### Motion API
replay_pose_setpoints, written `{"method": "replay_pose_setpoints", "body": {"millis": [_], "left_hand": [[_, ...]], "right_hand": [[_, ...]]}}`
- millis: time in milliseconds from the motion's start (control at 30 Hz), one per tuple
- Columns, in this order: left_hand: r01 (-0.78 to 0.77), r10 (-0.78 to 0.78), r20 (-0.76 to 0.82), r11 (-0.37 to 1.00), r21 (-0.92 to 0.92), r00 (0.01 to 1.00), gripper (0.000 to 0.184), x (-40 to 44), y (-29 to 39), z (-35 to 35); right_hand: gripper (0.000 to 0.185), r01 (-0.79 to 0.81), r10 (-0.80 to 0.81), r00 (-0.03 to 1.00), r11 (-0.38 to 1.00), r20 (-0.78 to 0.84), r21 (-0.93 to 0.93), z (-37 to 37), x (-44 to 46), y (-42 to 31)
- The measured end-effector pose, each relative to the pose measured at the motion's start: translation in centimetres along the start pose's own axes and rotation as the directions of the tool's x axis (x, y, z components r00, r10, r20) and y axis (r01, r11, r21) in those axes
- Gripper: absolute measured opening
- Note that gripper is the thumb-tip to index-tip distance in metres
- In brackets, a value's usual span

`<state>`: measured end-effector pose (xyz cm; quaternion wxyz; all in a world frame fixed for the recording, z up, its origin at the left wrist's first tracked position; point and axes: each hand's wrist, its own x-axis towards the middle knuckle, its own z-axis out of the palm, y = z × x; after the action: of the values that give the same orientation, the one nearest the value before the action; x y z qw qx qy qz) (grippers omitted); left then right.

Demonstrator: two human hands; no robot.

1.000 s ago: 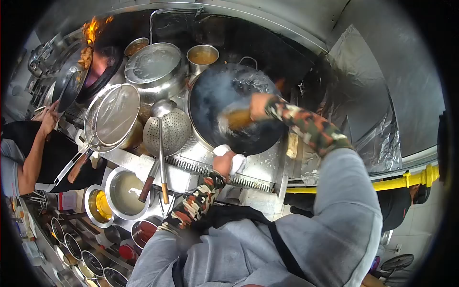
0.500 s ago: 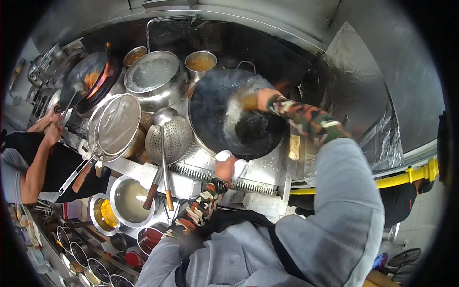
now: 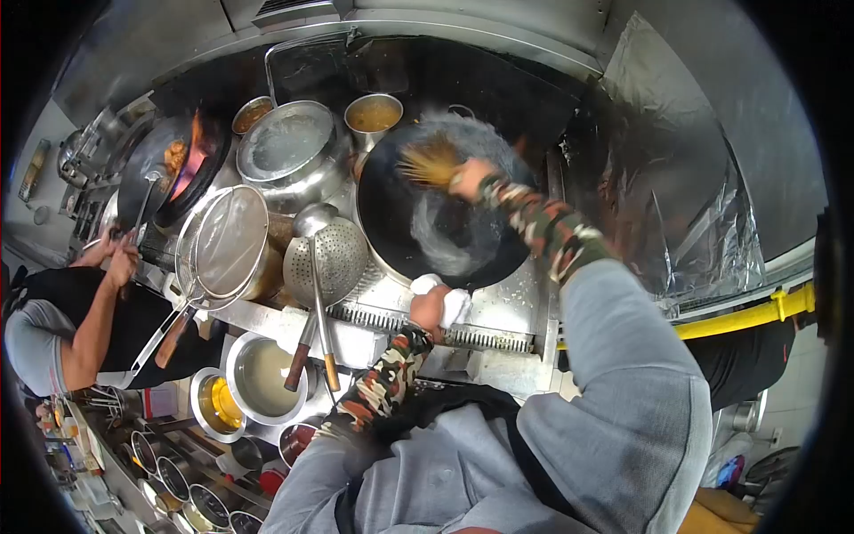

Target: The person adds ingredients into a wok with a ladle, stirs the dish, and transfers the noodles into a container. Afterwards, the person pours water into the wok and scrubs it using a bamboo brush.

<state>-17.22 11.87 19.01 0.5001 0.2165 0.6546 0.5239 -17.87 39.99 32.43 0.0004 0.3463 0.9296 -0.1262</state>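
A large black wok (image 3: 391, 214) sits on the stove in front of me, with whitish, swirling liquid (image 3: 440, 245) in it. My right hand (image 3: 474, 178) is closed round a bamboo wok brush (image 3: 429, 162), whose splayed bristles point left over the wok's upper part. The hand is a little blurred. At the wok's near edge my left hand (image 3: 429, 309) is closed on a white cloth (image 3: 455, 307), bunched against the rim; any handle beneath it is hidden. Left of the wok lie a perforated skimmer (image 3: 331, 265) and a steel ladle (image 3: 315, 219).
A covered steel pot (image 3: 289, 147), a container of orange-brown liquid (image 3: 374, 114) and wire strainers (image 3: 229, 245) stand to the left. Another person's hands (image 3: 120, 256) work a flaming wok (image 3: 147, 160) at far left. A yellow pipe (image 3: 738, 319) runs along the right.
My right hand has swept the brush left and slightly up across the wok, and its bristles now show clearly. My left hand still holds the cloth at the rim.
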Motion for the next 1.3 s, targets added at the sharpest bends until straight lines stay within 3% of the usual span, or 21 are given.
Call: {"method": "replay_pose_setpoints", "body": {"millis": [67, 133, 200, 333, 400, 467, 533, 567, 600, 667, 767, 800, 833, 867, 900, 1033, 1067, 1100, 1167, 1233, 1300], "left_hand": [[-0.172, 0.173, 0.042, 0.985, -0.009, 0.984, 0.03, 1.2, -2.1, -0.2], [-0.257, 0.254, 0.048, 0.961, 0.098, 0.966, 0.029, 0.7, -1.6, -0.5], [-0.165, 0.167, 0.041, 0.985, -0.053, 0.985, 0.028, 1.1, -1.9, 0.0], [0.088, -0.067, 0.07, 0.926, -0.366, 0.995, 0.027, 1.3, -1.6, 0.9], [-0.033, 0.049, 0.056, 0.962, -0.271, 0.997, 0.026, 2.1, -2.8, 0.5], [-0.107, 0.114, 0.029, 0.979, -0.176, 0.993, 0.026, 1.6, -2.6, 0.3], [-0.106, 0.109, 0.033, 0.991, -0.085, 0.994, 0.024, 1.4, -2.7, 0.1], [-0.107, 0.109, 0.046, 0.993, -0.044, 0.993, 0.024, 1.5, -2.9, -0.1], [-0.132, 0.131, 0.07, 0.991, 0.006, 0.989, 0.025, 1.7, -3.1, -0.4], [-0.395, 0.377, 0.158, 0.913, 0.101, 0.913, 0.026, 2.8, -5.2, -0.5], [-0.109, 0.125, 0.074, 0.976, -0.189, 0.989, 0.026, 2.6, -4.3, 0.3], [-0.062, 0.076, 0.072, 0.983, -0.172, 0.995, 0.028, 1.9, -3.2, 0.3], [0.039, -0.029, 0.059, 0.982, -0.184, 0.998, 0.03, 0.7, -1.1, 0.3], [0.139, -0.132, 0.046, 0.97, -0.201, 0.99, 0.032, -0.6, 1.2, 0.3], [0.147, -0.141, 0.045, 0.971, -0.191, 0.989, 0.032, -1.8, 3.2, 0.3], [0.233, -0.233, 0.01, 0.968, -0.089, 0.972, 0.036, -2.5, 4.2, -0.4], [0.085, -0.086, 0.005, 0.991, 0.099, 0.996, 0.034, -2.2, 4.2, -0.6], [0.159, -0.159, -0.011, 0.987, 0.021, 0.987, 0.029, -3.1, 5.3, -0.3], [0.223, -0.225, -0.022, 0.973, -0.051, 0.974, 0.024, -3.3, 5.9, 0.1], [0.293, -0.295, 0.043, 0.904, -0.31, 0.955, 0.02, -1.4, 2.6, 0.3], [0.257, -0.33, -0.031, 0.788, -0.559, 0.944, 0.043, -1.8, 3.7, 1.8]], "right_hand": [[0.045, 0.006, 0.015, 0.997, 0.958, -0.073, 0.286, 3.9, -4.7, -3.6], [0.056, -0.097, 0.038, 0.986, 0.926, 0.164, 0.364, 1.4, -10.0, -5.6], [0.064, 0.108, -0.197, 0.921, 0.958, 0.336, 0.266, -0.7, -12.6, -1.7], [0.062, 0.038, -0.063, 0.852, 0.998, 0.52, 0.06, -5.6, -14.7, -0.3], [0.052, -0.12, 0.003, 0.782, 0.982, 0.624, 0.145, -6.0, -12.3, -5.1], [0.04, -0.122, -0.022, 0.887, 0.953, 0.461, 0.278, -3.0, -6.4, -6.4], [0.028, -0.208, 0.109, 0.972, 0.816, 0.21, 0.54, -1.5, -1.2, -7.2], [0.043, -0.243, 0.138, 0.969, 0.672, 0.204, 0.7, -0.9, -1.2, -7.5], [0.049, -0.121, 0.073, 0.992, 0.769, 0.101, 0.628, 0.3, -2.5, -7.5], [0.043, -0.018, -0.088, 0.98, 0.85, 0.177, 0.527, 1.7, -7.2, -7.3], [0.043, 0.316, -0.403, 0.884, 0.888, 0.235, 0.334, -0.6, -14.5, -2.2], [0.047, 0.242, -0.301, 0.852, 0.952, 0.428, 0.188, -3.7, -15.2, -1.5], [0.054, 0.246, -0.198, 0.855, 0.968, 0.479, -0.04, -5.6, -14.6, -0.4], [0.044, 0.161, -0.063, 0.892, 0.97, 0.447, -0.184, -6.5, -13.1, -0.4], [0.044, 0.157, -0.064, 0.891, 0.973, 0.45, -0.171, -6.4, -10.9, -0.8], [0.031, -0.103, 0.106, 0.993, 0.993, 0.055, -0.062, -3.5, -1.8, -5.9], [0.03, -0.079, 0.08, 0.997, 0.997, 0.017, -0.024, -1.4, -1.6, -5.6], [0.029, -0.075, 0.076, 0.997, 0.997, -0.008, 0.02, 1.4, -3.1, -5.0], [0.031, 0.046, -0.027, 0.955, 0.997, 0.297, -0.057, -1.3, -8.4, -5.4], [0.033, 0.251, -0.194, 0.865, 0.966, 0.462, -0.063, -4.7, -11.7, -3.1], [0.033, 0.338, -0.189, 0.877, 0.896, 0.441, -0.289, -5.8, -11.1, -1.0]]}}
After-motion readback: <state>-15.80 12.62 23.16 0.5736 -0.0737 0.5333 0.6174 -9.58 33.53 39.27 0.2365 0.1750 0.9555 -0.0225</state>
